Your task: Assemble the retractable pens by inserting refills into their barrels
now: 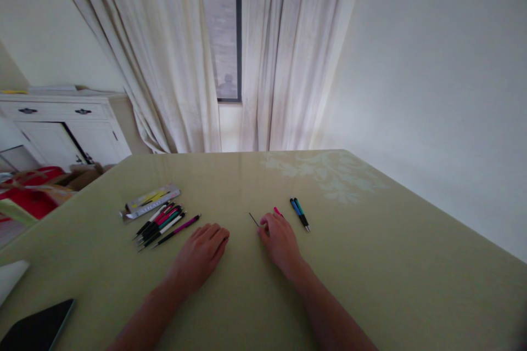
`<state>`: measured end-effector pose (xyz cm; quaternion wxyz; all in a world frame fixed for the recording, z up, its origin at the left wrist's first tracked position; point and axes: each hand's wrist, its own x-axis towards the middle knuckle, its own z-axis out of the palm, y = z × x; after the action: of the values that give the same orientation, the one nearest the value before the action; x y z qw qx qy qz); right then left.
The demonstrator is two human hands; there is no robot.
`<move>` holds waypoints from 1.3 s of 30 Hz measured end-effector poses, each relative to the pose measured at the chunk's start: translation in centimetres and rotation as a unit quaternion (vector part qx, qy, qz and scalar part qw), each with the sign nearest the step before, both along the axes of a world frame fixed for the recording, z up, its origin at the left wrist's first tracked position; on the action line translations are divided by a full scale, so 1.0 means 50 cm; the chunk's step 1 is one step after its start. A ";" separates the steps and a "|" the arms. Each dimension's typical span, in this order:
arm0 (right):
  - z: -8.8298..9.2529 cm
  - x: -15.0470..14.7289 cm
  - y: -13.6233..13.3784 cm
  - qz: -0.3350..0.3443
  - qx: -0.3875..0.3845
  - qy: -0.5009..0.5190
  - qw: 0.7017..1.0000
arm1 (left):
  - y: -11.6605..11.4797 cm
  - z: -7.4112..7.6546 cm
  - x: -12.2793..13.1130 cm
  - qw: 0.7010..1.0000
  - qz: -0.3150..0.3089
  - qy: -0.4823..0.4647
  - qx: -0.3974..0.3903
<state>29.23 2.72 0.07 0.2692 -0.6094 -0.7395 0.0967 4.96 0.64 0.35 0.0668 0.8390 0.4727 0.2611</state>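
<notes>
My right hand point(283, 238) is closed, with thumb and forefinger pinched at the end of a thin dark pen refill point(253, 219). Just past its knuckles a pink pen piece point(278, 211) sticks out, mostly hidden by the hand; whether it is held cannot be seen. My left hand point(201, 252) rests low over the table with fingers curled together, and a small dark bit shows at the fingertips, too small to name. Beside it lies a purple-and-black pen point(179, 230). Two blue-and-black pens point(300, 214) lie side by side to the right of my right hand.
A pile of several pens point(158, 225) lies at the left, before an opened pen box point(152, 201) with yellow markings. A dark flat object point(39, 326) sits at the table's near left corner. Curtains point(164, 55) hang beyond the table point(370, 263); a white cabinet point(94, 131) stands back left.
</notes>
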 end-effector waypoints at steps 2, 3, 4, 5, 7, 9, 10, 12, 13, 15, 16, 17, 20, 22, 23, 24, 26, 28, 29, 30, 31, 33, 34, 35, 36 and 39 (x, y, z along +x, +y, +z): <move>-0.001 0.000 0.001 -0.001 -0.001 -0.002 1.000 | -0.002 0.000 -0.002 1.000 -0.006 0.030 0.002; -0.002 -0.001 0.001 -0.003 -0.001 -0.006 1.000 | -0.003 -0.001 -0.001 1.000 -0.003 0.031 -0.004; -0.003 -0.002 0.002 -0.007 -0.001 -0.011 1.000 | -0.003 -0.002 0.001 1.000 0.002 0.027 -0.011; -0.003 -0.003 0.001 -0.012 0.000 -0.018 1.000 | -0.004 -0.003 0.003 1.000 0.008 0.019 -0.019; -0.003 -0.006 0.000 -0.014 0.005 -0.030 0.999 | -0.003 -0.004 0.008 0.999 0.025 -0.002 -0.031; 0.001 -0.009 -0.004 0.002 0.010 -0.029 1.000 | -0.001 -0.006 0.011 0.998 0.041 -0.028 -0.041; 0.004 -0.010 -0.007 0.017 0.011 -0.021 1.000 | 0.000 -0.007 0.012 0.997 0.047 -0.046 -0.045; 0.013 -0.012 -0.013 0.056 0.005 0.005 0.998 | 0.003 -0.008 0.010 0.992 0.066 -0.096 -0.043; 0.018 -0.014 -0.016 0.082 -0.003 0.021 0.996 | 0.005 -0.008 0.009 0.988 0.077 -0.125 -0.037; 0.029 -0.016 -0.021 0.140 -0.024 0.058 0.988 | 0.009 -0.005 0.005 0.980 0.089 -0.177 -0.028; 0.034 -0.017 -0.024 0.166 -0.035 0.077 0.983 | 0.010 -0.003 0.003 0.977 0.084 -0.195 -0.031; 0.039 -0.018 -0.026 0.183 -0.044 0.093 0.978 | 0.012 0.000 0.001 0.975 0.069 -0.206 -0.041; 0.050 -0.020 -0.028 0.196 -0.052 0.127 0.971 | 0.015 0.007 -0.004 0.973 0.024 -0.211 -0.094; 0.052 -0.020 -0.027 0.191 -0.046 0.148 0.969 | 0.016 0.010 -0.006 0.971 0.021 -0.207 -0.117; 0.051 -0.020 -0.025 0.188 -0.041 0.159 0.968 | 0.016 0.010 -0.006 0.970 0.024 -0.207 -0.122; 0.050 -0.019 -0.023 0.184 -0.035 0.172 0.967 | 0.017 0.010 -0.007 0.970 0.026 -0.206 -0.126; 0.044 -0.017 -0.017 0.177 -0.022 0.192 0.965 | 0.017 0.009 -0.007 0.971 0.024 -0.202 -0.127; 0.039 -0.013 -0.011 0.164 -0.015 0.198 0.966 | 0.016 0.006 -0.008 0.974 0.023 -0.193 -0.119; 0.036 -0.010 -0.008 0.153 -0.010 0.192 0.969 | 0.016 0.004 -0.009 0.976 0.026 -0.188 -0.110; 0.034 -0.008 -0.005 0.138 -0.005 0.180 0.974 | 0.015 0.003 -0.009 0.978 0.035 -0.182 -0.096; 0.032 -0.005 -0.003 0.117 0.004 0.162 0.980 | 0.014 0.001 -0.009 0.981 0.045 -0.174 -0.078; 0.029 0.000 0.000 0.067 0.021 0.110 0.991 | 0.011 0.000 -0.010 0.987 0.061 -0.143 -0.045; 0.027 0.002 0.001 0.043 0.024 0.080 0.996 | 0.009 0.000 -0.009 0.990 0.061 -0.122 -0.032; 0.025 0.004 0.001 0.023 0.024 0.050 0.998 | 0.006 0.001 -0.008 0.993 0.055 -0.099 -0.022; 0.024 0.006 0.001 0.008 0.019 0.022 1.000 | 0.002 0.002 -0.006 0.996 0.045 -0.075 -0.017; 0.022 0.005 -0.004 -0.009 0.013 -0.036 0.999 | -0.011 0.004 0.002 0.999 0.026 -0.018 -0.002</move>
<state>29.49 2.54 1.17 0.2510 -0.6154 -0.7445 0.0632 5.08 0.08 0.54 0.0703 0.8212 0.4941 0.2765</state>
